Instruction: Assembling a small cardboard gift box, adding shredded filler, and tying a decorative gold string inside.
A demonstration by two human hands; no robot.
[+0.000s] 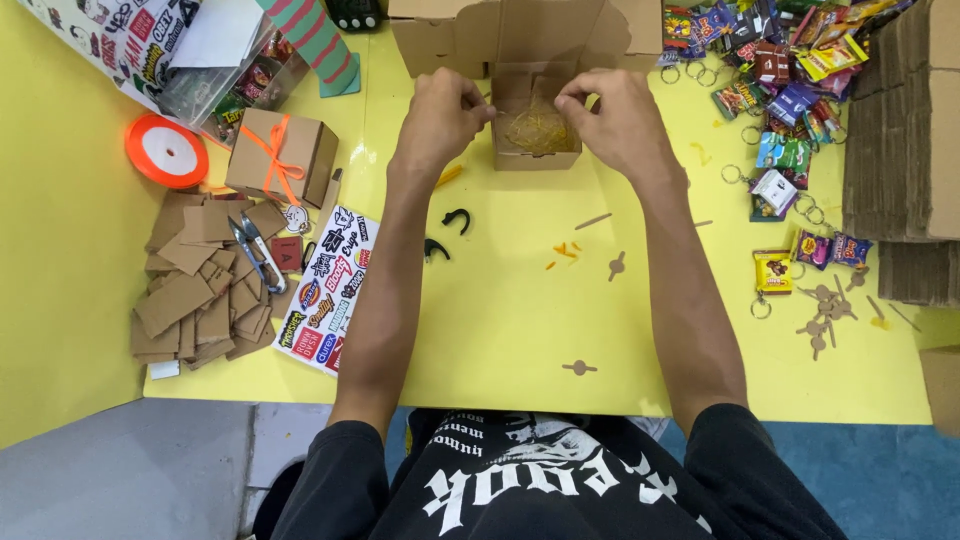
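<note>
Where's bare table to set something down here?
Free: yellow table between the forearms, from open box down to the near edge; only small cardboard bits there. Crowded: cardboard scraps and sticker sheet on the left, keychains on the right.

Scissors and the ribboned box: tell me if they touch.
Apart. The head view shows the scissors lying on the cardboard scraps, with scraps showing between them and the ribboned box above.
</note>
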